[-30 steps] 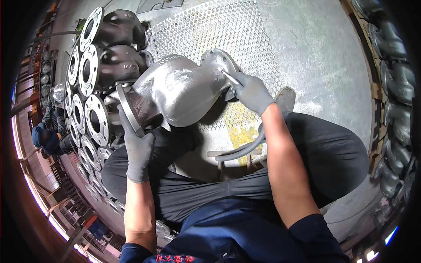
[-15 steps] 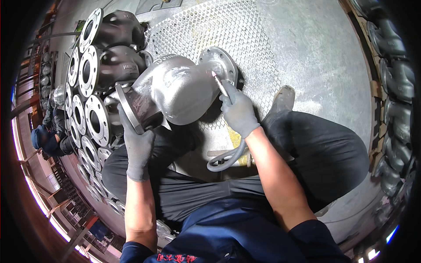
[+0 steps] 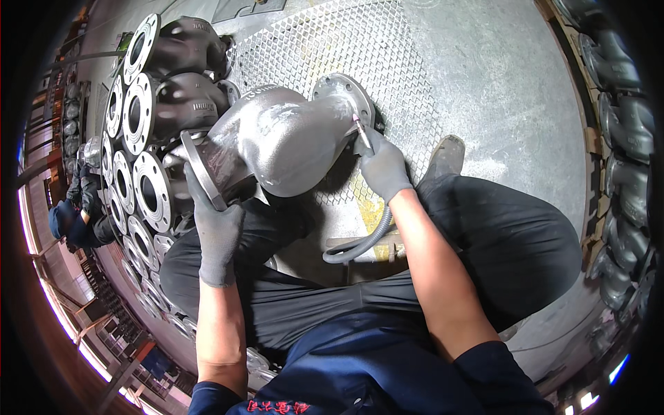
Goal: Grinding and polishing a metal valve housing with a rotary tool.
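Note:
A large grey cast-metal valve body (image 3: 290, 149) with a rounded belly lies before me, between my legs. My left hand (image 3: 218, 232) is gloved in grey and closed on the rim of its left flange (image 3: 202, 171). In my gloved right hand (image 3: 386, 169) is a slim pencil-shaped grinder (image 3: 363, 131) with a small pinkish tip. That tip is at the neck beside the drilled far-right flange (image 3: 342, 93); whether it touches the metal I cannot tell. From under the hand a grey ribbed hose (image 3: 370, 242) curves down toward my lap.
Similar flanged castings (image 3: 142, 114) are stacked close on the left. More castings (image 3: 626, 128) line the right edge by wooden pallets (image 3: 591, 155). Expanded metal mesh (image 3: 408, 90) covers the floor ahead. A person in a blue cap (image 3: 63, 218) is at far left.
My right hand has shifted slightly right and toward me, taking the grinder tip from the body's shoulder to the neck by the flange. The hose swung along; my left hand stays put.

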Motion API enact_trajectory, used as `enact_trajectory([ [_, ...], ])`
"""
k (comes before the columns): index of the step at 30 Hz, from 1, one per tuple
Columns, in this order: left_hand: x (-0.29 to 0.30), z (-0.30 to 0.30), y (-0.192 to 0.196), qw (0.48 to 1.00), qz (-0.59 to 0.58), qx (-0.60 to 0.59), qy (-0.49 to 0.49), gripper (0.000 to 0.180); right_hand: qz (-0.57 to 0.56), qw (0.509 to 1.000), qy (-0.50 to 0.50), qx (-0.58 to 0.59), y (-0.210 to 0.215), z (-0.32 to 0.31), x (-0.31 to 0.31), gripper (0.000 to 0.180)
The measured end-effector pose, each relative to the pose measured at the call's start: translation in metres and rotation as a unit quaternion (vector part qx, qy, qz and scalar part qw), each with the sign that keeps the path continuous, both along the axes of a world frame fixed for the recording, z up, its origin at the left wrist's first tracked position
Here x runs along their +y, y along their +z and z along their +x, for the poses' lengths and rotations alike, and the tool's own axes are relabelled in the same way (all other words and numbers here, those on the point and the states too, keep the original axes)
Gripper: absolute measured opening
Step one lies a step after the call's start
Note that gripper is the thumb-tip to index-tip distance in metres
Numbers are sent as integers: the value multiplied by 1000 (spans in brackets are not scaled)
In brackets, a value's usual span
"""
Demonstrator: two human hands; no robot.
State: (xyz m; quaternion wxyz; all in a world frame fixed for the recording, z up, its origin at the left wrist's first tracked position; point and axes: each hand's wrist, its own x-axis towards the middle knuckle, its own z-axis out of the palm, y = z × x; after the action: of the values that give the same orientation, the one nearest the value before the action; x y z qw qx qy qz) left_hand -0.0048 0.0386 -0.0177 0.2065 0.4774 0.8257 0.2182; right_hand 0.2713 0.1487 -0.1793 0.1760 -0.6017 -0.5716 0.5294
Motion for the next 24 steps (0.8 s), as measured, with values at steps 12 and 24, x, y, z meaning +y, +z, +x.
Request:
enact_trajectory([
  [12, 5, 3, 3, 1000, 11, 11, -9, 108, 61, 997, 2, 48, -8, 1, -4, 59],
  [24, 10, 19, 14, 996, 32, -71, 37, 107, 32, 997, -20, 74, 5, -19, -19, 57],
])
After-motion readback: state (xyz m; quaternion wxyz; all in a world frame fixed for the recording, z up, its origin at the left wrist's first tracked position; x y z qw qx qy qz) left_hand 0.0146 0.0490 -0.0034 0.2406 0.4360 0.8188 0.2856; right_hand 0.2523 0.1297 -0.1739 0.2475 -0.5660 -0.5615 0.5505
